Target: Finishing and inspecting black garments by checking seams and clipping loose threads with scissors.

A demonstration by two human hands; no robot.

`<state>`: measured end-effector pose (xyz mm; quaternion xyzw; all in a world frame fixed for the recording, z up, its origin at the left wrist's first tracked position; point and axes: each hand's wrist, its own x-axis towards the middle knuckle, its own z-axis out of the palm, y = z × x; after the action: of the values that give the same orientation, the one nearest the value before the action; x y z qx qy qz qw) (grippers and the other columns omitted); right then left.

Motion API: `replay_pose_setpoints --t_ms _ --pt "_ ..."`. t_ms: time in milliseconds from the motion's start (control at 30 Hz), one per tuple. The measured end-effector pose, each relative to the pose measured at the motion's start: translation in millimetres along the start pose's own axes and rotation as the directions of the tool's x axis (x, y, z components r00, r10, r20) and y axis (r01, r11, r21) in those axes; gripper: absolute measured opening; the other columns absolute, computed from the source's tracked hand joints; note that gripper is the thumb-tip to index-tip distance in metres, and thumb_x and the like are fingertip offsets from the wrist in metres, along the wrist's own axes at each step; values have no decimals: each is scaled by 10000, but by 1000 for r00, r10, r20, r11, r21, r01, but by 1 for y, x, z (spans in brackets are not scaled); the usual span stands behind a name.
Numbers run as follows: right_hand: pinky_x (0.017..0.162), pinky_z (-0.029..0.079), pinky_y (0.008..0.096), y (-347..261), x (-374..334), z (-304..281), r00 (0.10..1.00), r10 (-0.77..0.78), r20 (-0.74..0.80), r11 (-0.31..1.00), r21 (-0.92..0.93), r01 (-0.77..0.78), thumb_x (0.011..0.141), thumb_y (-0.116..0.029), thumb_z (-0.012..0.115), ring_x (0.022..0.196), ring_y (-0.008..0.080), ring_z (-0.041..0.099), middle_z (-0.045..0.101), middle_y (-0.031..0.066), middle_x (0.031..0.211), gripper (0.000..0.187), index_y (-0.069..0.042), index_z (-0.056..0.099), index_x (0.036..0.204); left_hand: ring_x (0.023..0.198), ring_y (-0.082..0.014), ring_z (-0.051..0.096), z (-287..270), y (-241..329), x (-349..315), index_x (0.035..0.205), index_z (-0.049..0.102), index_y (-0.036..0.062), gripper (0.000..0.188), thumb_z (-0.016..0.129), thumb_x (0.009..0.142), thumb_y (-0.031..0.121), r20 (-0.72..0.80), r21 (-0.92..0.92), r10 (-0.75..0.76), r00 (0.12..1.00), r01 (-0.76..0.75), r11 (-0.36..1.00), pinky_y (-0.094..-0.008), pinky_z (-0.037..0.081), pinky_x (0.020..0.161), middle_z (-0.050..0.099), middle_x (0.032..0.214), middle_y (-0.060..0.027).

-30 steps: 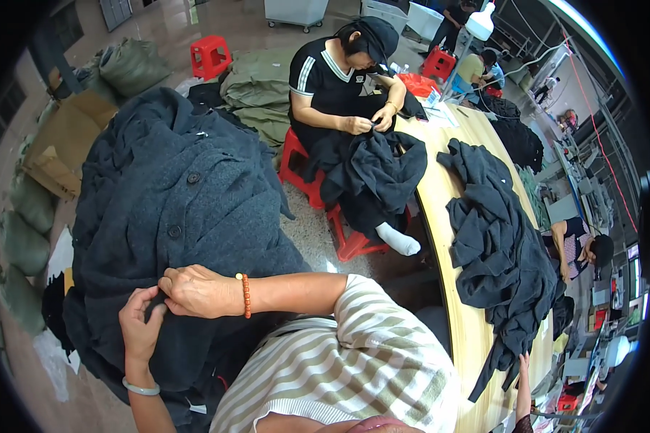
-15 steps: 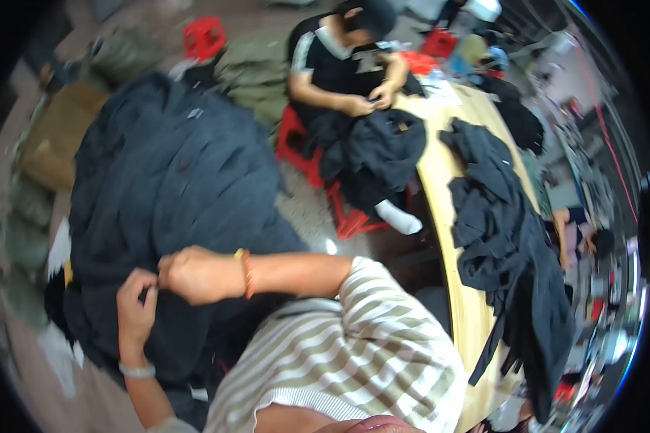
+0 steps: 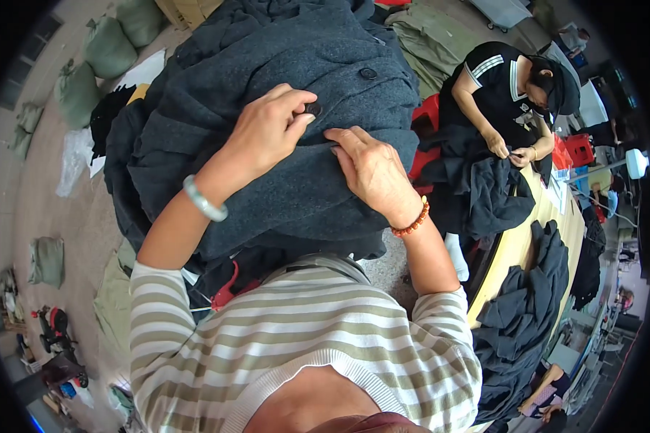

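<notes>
Left hand (image 3: 271, 131) pinches a round dark plastic-looking button (image 3: 313, 109) between thumb and forefinger, probably to lift it clear of the cloth. Right hand (image 3: 374, 169) rests on the dark grey woolly garment (image 3: 296, 198), seemingly steadying it; can't tell if its grip pinches a fold. Garment lies spread over the bulky heap before the person, likely keeping buttons face-up.

No legible text, no readable labels, numbers or signs, white papers (image 3: 557, 195) too small to read
</notes>
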<state>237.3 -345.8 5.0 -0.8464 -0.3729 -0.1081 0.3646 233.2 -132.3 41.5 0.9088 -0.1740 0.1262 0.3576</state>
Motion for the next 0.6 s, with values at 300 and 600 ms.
replay_pose_setpoints --t_ms 300,600 --pt "605 509 312 10 1 -12 999 21 -46 975 220 -10 824 22 737 682 241 659 661 113 851 164 -9 736 984 711 -91 609 21 -15 18 933 634 -26 74 687 893 6 137 -79 -54 989 65 995 -248 505 652 636 828 -40" --pt "624 526 344 9 12 2 997 -63 -46 973 221 71 830 27 694 698 293 664 649 128 861 148 19 688 978 729 -52 641 24 -18 14 955 685 -33 75 698 905 21 182 -254 -288 940 328 910 -216 526 660 705 828 -29"
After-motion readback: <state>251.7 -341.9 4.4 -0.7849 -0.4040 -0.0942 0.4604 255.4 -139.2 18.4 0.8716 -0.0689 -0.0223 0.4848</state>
